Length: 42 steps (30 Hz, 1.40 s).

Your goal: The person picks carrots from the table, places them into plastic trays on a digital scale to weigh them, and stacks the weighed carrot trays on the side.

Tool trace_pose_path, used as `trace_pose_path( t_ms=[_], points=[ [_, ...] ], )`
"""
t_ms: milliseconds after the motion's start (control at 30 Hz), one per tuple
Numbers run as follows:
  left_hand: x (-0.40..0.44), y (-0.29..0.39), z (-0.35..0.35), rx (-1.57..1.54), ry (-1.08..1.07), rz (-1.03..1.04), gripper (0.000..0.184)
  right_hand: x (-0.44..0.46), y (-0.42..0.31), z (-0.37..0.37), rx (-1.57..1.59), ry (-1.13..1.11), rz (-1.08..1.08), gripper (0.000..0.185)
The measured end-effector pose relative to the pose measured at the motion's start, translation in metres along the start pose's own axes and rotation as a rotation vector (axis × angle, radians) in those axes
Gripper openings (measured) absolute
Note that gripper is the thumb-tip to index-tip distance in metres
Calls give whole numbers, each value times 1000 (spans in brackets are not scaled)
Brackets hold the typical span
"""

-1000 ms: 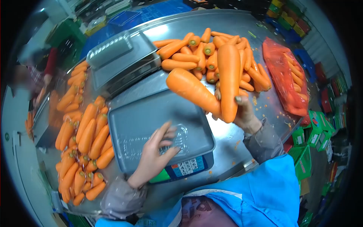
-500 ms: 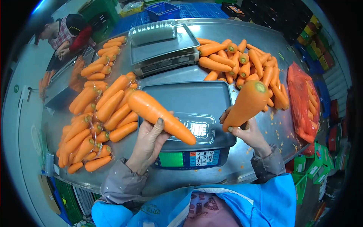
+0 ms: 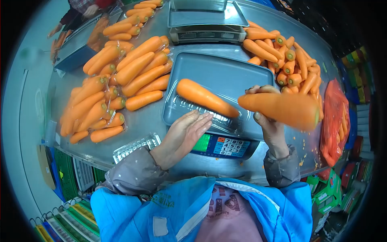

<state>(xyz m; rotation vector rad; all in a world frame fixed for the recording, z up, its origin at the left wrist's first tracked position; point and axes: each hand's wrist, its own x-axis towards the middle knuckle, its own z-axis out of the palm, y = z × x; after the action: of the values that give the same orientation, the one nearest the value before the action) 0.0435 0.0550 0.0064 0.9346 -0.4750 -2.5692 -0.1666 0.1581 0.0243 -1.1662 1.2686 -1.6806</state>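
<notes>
One large carrot (image 3: 206,98) lies slantwise in a clear plastic tray (image 3: 229,123) on the dark pan (image 3: 242,74) of a digital scale. Just in front of that carrot is my left hand (image 3: 186,135), its fingers stretched out and nothing in its grasp. My right hand (image 3: 271,128) grips a second, thick carrot (image 3: 282,109) over the right side of the pan. This carrot is blurred at its stem end and lies nearly level, its narrow end pointing left. Below the pan, the scale's keypad (image 3: 229,147) and green display (image 3: 201,143) show partly beside my left hand.
Film-wrapped carrots (image 3: 90,109) are piled on the left of the metal table. Loose carrots (image 3: 298,60) and a red bag (image 3: 335,125) of carrots lie on the right. Another scale (image 3: 207,34) stands behind. An empty clear tray (image 3: 135,147) lies front left. A person's arm (image 3: 68,16) shows far left.
My left hand has let go of its carrot, which now rests in the clear tray. The carrot in my right hand has tipped from upright to nearly level. The view has tilted down.
</notes>
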Motion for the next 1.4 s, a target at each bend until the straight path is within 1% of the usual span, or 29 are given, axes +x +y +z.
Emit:
trace_pose_path(
  t_ms=[33,100,167,200,233,300,333,367,400,433,467,500,567,600,633,700,733,767,833,867,900,967,1000,1033,1100,1133,1267,1367,1400],
  points=[
    [-1,0,-1,15,0,-9,42,2,1,0,-16,-14,-56,55],
    [-4,5,-1,67,-46,0,38,2,7,1,-20,-27,-34,57],
    [-7,11,5,326,-118,111,33,1,17,3,-2,-34,-13,59],
    [-4,15,4,402,-111,215,30,2,23,4,58,-50,-3,60],
    [1,20,1,398,-107,216,30,1,25,7,59,-55,0,60],
    [17,30,-10,893,19,689,34,1,27,18,152,-106,73,61],
    [24,37,-16,892,22,688,34,4,24,25,141,-142,99,71],
    [31,45,-23,1202,142,870,37,5,27,33,143,-142,101,71],
    [35,49,-29,1512,269,1048,41,6,31,40,97,-139,129,78],
    [38,47,-34,1515,267,1050,41,7,34,43,51,-134,156,85],
    [41,46,-40,1457,261,965,44,5,36,43,77,-140,155,92],
    [42,46,-44,1397,259,880,48,4,33,38,79,-142,153,92],
    [40,47,-45,1413,248,895,48,-1,21,23,18,-134,172,89],
    [38,47,-46,1426,230,911,49,-5,17,22,35,-65,164,77],
    [40,47,-50,1423,236,907,49,-10,19,17,35,-69,169,77],
    [47,52,-58,1376,220,903,51,-20,28,9,-175,-83,351,61],
    [49,54,-59,1371,222,903,51,-24,29,8,-398,-74,244,47],
    [49,57,-59,1369,245,847,52,-24,29,7,-401,-80,246,47],
    [48,64,-60,1370,267,782,52,-21,17,13,-727,-119,36,43],
    [48,69,-59,1503,276,780,53,-17,15,14,-789,-100,-73,44],
    [49,75,-58,1637,284,780,54,-18,15,15,-787,-96,-75,44],
    [51,80,-54,1678,284,736,54,-21,14,13,-915,176,4,48],
    [52,81,-53,1714,285,685,54,-24,17,9,-872,198,136,48],
    [55,79,-54,1711,298,688,54,-27,18,8,-869,187,130,48],
    [63,76,-57,1926,324,983,54,-29,21,8,-702,142,453,44],
    [61,74,-51,1935,333,954,55,-30,34,2,-813,78,240,44],
    [71,72,-50,1977,407,966,48,-22,23,11,-443,163,487,50],
    [62,76,-45,1986,382,967,38,-26,36,-6,-409,197,468,47],
    [60,75,-47,1939,311,1014,34,-26,41,-8,-477,195,410,46]
  ],
)
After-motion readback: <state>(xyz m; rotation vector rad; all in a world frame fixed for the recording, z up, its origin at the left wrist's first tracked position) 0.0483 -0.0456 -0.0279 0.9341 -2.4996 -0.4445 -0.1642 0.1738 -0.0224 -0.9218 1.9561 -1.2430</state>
